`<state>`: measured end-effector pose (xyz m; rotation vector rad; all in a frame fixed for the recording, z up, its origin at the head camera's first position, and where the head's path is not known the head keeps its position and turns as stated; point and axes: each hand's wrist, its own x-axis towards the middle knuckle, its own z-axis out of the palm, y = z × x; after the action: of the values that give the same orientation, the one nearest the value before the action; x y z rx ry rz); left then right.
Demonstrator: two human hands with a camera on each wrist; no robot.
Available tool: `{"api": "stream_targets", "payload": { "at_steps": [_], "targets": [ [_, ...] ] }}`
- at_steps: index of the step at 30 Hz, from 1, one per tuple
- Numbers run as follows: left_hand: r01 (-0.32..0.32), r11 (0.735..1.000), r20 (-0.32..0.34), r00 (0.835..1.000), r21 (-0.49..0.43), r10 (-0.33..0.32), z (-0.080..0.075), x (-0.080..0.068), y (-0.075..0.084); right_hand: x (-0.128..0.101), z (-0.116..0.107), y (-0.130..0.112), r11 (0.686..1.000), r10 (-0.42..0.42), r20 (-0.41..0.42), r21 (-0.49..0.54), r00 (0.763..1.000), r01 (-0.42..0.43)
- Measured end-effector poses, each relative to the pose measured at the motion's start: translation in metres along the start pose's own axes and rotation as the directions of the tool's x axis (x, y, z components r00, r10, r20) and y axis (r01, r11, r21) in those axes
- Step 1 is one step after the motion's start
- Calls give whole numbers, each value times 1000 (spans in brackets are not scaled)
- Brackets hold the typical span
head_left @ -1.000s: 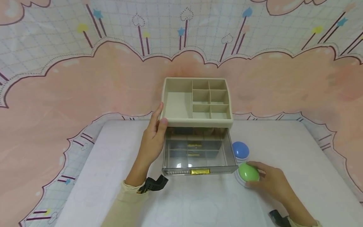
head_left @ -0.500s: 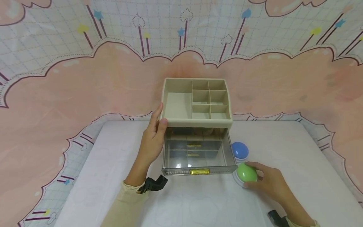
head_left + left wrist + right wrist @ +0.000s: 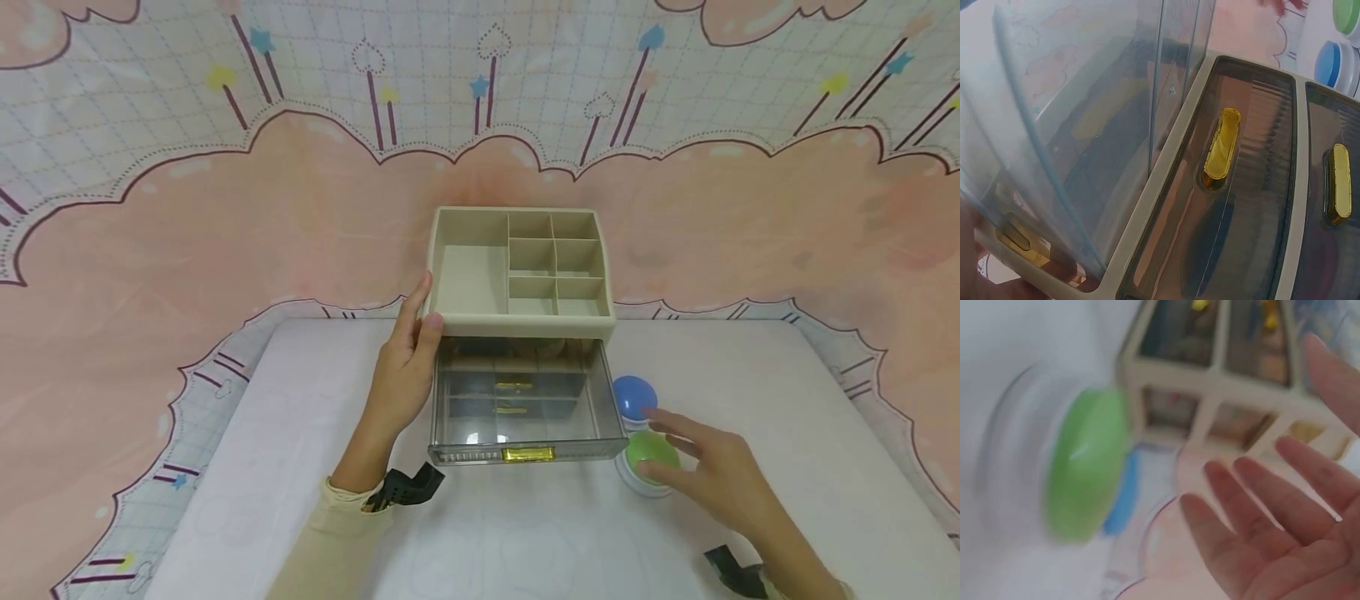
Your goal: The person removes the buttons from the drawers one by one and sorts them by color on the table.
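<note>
Right hand point(image 3: 712, 475) now lifted off green button point(image 3: 651, 454), fingers spread; left hand point(image 3: 405, 367) probably flat against organizer point(image 3: 521, 321), drawer point(image 3: 525, 417) open, empty.

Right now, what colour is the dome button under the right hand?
Green, on a white base; the dome button shows best in the head view.

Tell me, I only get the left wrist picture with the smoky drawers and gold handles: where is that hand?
Observer: The left hand rests against the left side of the beige organizer, thumb at its top front corner.
Visitor: Is any drawer open?
Observer: Yes, the top drawer is pulled out toward the person.
Visitor: And the other hand?
Observer: The right hand is spread with straight fingers above the green dome button, gripping nothing.
Visitor: What is on top of the organizer?
Observer: An open tray with one large compartment and six small ones.
</note>
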<state>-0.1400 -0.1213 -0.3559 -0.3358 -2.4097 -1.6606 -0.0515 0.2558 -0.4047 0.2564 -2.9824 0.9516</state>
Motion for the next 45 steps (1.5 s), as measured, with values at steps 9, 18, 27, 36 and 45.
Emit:
{"api": "stream_targets", "payload": {
  "at_steps": [9,18,27,36,45],
  "targets": [
    [-2,1000,0,1000,-1,2,1,0,-1,-5,1,-55,968,-243,-236,-1,941,250],
    [-10,1000,3,1000,-8,10,2,0,0,2,7,-68,930,-351,-361,-29,864,366],
    [-4,1000,-9,1000,11,4,1,0,1,6,10,-71,880,-444,-359,0,821,476],
    [6,1000,-12,1000,18,-5,0,0,1,18,10,-72,884,-438,-368,-11,820,467],
    [1,1000,-11,1000,18,0,0,0,2,38,8,-71,865,-465,-408,-21,786,501]
  ]
}}
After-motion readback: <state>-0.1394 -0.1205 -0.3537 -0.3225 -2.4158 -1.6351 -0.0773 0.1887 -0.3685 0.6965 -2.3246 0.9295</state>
